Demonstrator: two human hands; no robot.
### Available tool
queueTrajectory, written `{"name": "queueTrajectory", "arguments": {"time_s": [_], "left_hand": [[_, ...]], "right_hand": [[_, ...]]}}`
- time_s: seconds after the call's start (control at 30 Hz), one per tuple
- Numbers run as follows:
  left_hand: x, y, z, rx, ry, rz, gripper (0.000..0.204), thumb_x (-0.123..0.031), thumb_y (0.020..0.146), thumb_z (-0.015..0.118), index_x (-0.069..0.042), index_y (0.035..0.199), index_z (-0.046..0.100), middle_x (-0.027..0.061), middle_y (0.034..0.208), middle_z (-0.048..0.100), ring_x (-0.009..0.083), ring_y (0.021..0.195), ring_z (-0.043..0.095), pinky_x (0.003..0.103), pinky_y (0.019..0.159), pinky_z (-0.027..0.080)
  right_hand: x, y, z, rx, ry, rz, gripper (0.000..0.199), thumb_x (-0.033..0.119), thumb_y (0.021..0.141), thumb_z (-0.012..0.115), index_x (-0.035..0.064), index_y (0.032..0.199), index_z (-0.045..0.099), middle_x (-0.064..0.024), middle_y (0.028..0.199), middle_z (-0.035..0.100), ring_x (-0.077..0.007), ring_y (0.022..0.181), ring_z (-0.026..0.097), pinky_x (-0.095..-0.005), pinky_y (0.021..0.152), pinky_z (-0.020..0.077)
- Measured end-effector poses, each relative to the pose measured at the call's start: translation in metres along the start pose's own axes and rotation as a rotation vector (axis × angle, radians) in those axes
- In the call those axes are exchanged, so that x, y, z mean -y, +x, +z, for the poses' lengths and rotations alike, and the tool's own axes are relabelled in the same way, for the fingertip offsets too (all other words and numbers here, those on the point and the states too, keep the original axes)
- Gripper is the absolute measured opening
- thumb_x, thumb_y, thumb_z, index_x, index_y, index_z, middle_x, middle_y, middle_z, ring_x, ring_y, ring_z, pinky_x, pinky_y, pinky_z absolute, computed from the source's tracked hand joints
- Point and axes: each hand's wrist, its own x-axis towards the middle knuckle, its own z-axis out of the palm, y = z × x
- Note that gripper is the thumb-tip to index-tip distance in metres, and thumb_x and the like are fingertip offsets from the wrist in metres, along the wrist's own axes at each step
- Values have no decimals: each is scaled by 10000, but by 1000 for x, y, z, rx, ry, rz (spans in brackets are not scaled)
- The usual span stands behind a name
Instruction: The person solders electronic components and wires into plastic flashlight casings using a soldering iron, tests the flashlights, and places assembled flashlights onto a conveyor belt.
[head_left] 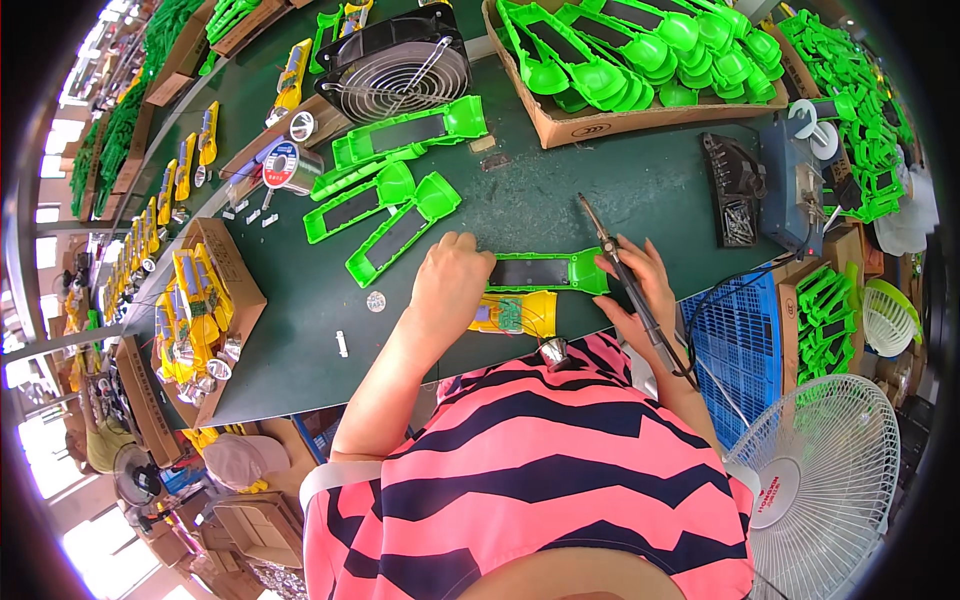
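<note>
My left hand point(450, 285) presses flat on the green plastic case point(545, 272), just in front of the small desk fan point(400, 60). My right hand point(640, 290) is clamped around the soldering iron point(615, 255). The case looks light, stiff and slippery; hold its long edges, clear of the dark panel.

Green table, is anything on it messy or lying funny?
Yes. Small white bits lie scattered on the green table near the solder spool, and one more white piece and a small round part sit alone, left of the left hand.
</note>
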Motion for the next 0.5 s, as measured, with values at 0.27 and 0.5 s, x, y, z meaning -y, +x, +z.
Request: {"name": "queueTrajectory", "arguments": {"time_s": [0.27, 0.5], "left_hand": [[4, 0, 3, -14, 46, 2, 49, -57, 668, 568, -50, 653, 614, 111, 732, 494, 264, 760, 495, 353, 650, 420], [-12, 5, -33, -147, -230, 327, 171, -51, 627, 566, -78, 777, 642, 78, 735, 489, 248, 740, 475, 337, 657, 397]], "right_hand": [[-2, -1, 3, 17, 42, 0, 511, 99, 639, 705, 74, 1079, 447, -74, 1029, 607, -252, 1008, 551, -474, 989, 260], [-4, -1, 1, 31, 49, 8, 523, 71, 645, 694, 75, 1094, 426, -54, 996, 624, -246, 972, 565, -464, 995, 250]]}}
